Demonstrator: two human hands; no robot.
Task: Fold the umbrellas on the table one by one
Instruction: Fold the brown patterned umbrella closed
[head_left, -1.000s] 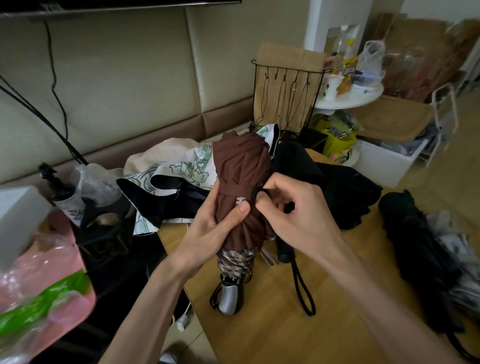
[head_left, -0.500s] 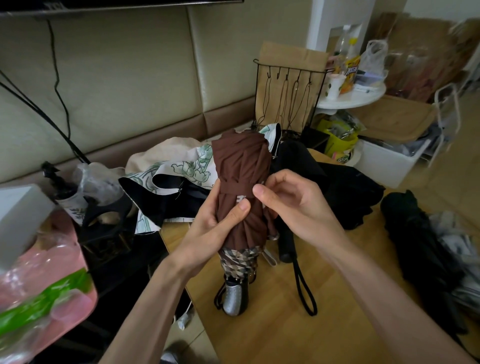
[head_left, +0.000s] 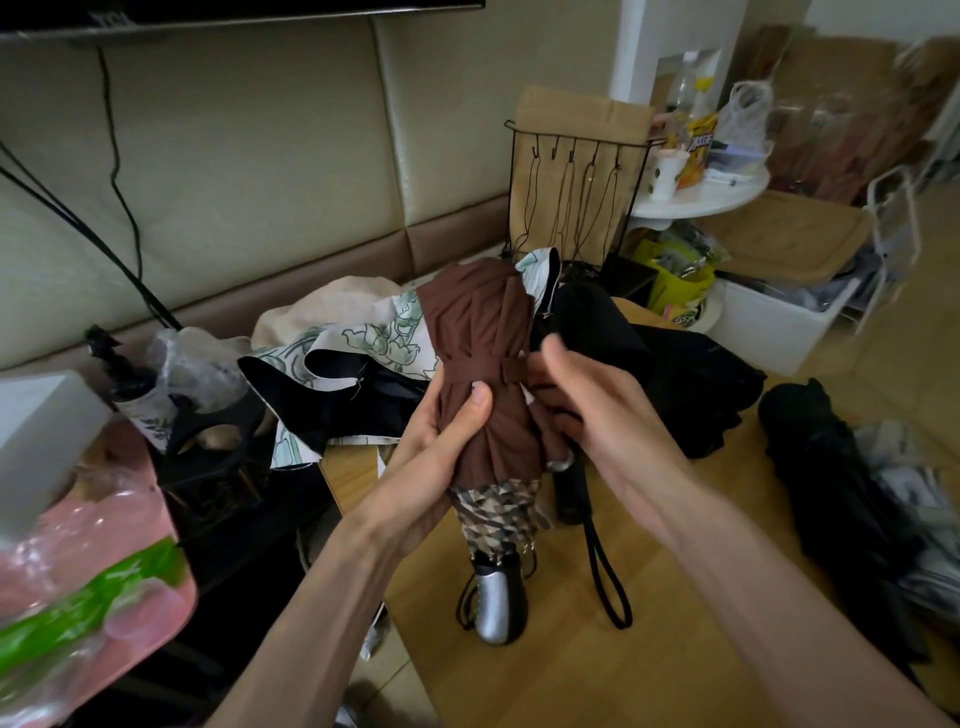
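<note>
A folded brown umbrella (head_left: 483, 343) with a checked hem and a silver handle (head_left: 496, 605) stands upright over the wooden table (head_left: 597, 665). Its brown strap (head_left: 485, 371) is wrapped around the canopy. My left hand (head_left: 441, 441) grips the canopy from the left, thumb across the front. My right hand (head_left: 597, 415) is at the umbrella's right side, fingers loosely spread and blurred, holding nothing that I can see. An open floral umbrella with a black lining (head_left: 332, 374) lies behind. A black umbrella (head_left: 670, 374) lies to the right of the brown one, its handle and wrist loop (head_left: 605, 582) on the table.
Another black folded umbrella (head_left: 831, 499) lies at the table's right edge. A wire rack (head_left: 576, 192) and a round white shelf (head_left: 701, 197) stand behind the table. A pink plastic bag (head_left: 78, 597) and a white box (head_left: 36, 441) sit at the left.
My right hand has come off the strap's end, which now lies flat against the canopy, and has drawn back slightly to the right. My left hand keeps its grip.
</note>
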